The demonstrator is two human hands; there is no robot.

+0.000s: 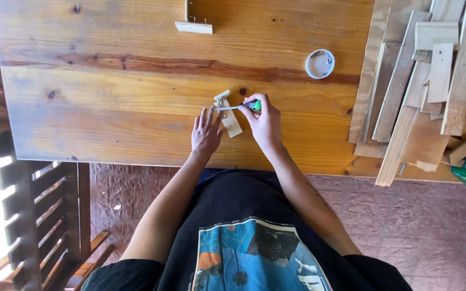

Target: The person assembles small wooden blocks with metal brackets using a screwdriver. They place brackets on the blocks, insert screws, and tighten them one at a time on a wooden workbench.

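Step in hand: driving a fastener into the small wood piece (229, 116), apparently
Right hand (265, 123): grip closed on green-handled screwdriver (242, 106), tip at the piece
Left hand (206, 133): fingers spread flat, steadying the piece, holding nothing
Location: wooden surface (136, 91), near edge
Next move calls for: firm downward hold, tip kept seated

Left hand (206, 132) flat, fingers spread, right hand (264, 119) closed in a grip, both forearms extended forward
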